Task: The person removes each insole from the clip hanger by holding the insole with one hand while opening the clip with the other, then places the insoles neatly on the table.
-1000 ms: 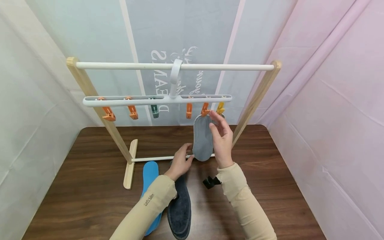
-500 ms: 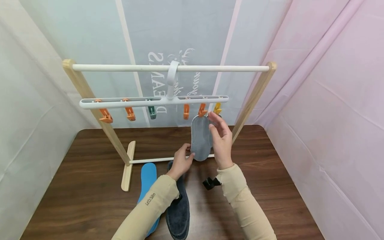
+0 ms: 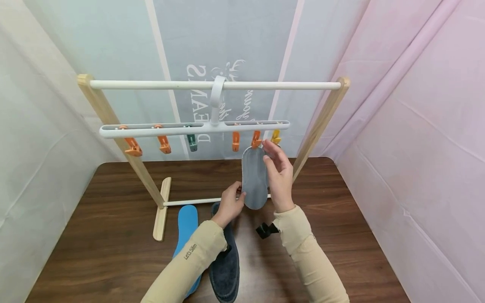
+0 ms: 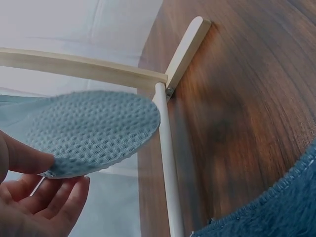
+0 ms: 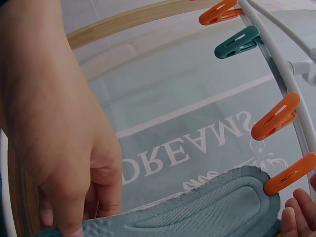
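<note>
A grey insole [image 3: 254, 179] hangs by its upper end from an orange clip [image 3: 256, 139] on the white clip hanger [image 3: 197, 129]. My left hand [image 3: 230, 204] pinches its left edge near the lower end. In the left wrist view, the thumb lies over the dimpled side of the insole and the other fingers are beneath it. Near the insole's upper right edge is my right hand [image 3: 280, 179], thumb and forefinger apart, fingertips close by the orange clip. Behind this hand, a sliver of another grey piece shows below the yellow clip [image 3: 275, 136].
A wooden rack [image 3: 320, 120] with white rods carries the hanger. Other orange clips and a green clip [image 3: 192, 139] hang from it. On the brown table [image 3: 94, 244] lie a blue insole [image 3: 187, 223] and a dark blue plush insole [image 3: 224, 275], partly under my left sleeve.
The head view has shifted slightly. The lower end of the grey insole has moved a little downward, with my left fingers at its edge. My right hand has barely moved.
</note>
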`<state>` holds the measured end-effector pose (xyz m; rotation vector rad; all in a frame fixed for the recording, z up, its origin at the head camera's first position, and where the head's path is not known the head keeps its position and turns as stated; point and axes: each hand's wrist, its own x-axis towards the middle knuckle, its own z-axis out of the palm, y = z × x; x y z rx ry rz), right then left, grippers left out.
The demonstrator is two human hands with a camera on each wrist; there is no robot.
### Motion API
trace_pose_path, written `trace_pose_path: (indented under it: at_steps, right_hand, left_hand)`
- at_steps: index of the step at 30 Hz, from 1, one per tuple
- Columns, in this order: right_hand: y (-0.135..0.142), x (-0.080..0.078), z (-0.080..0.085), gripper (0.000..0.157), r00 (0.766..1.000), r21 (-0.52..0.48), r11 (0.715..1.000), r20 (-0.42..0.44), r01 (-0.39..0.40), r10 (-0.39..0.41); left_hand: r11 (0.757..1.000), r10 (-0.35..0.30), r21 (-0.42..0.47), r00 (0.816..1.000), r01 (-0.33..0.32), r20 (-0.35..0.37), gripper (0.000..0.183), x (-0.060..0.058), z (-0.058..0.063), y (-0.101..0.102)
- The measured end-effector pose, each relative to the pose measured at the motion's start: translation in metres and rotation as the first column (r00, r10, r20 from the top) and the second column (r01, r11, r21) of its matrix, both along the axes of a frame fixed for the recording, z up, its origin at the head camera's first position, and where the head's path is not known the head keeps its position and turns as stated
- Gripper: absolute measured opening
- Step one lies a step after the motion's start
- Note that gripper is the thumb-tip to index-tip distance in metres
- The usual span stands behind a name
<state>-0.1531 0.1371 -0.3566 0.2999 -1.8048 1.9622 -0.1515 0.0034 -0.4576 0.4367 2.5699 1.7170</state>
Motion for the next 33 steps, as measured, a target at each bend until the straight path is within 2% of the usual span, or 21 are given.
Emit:
trace_pose_path:
  at_steps: [9,26,33]
  right_hand:
    - [-0.001,-0.002,0.002,0.037,1.0,0.017,1.0,0.022,-0.006,0.005]
    - [-0.004,-0.005,0.008,0.043,0.986,0.095,0.993,0.156,-0.069,0.054]
    - [-0.005,-0.008,0.012,0.043,0.982,0.07,0.994,0.175,-0.087,0.074]
  left_hand:
    - [0.999,0.005,-0.031,0.999,-0.006,-0.031,0.013,0.005,0.002,-0.005]
    - [0.998,-0.041,-0.047,0.996,0.038,-0.076,0.003,0.015,-0.001,-0.01]
    - [0.998,-0.049,-0.047,0.995,0.045,-0.083,0.012,0.019,-0.001,-0.012]
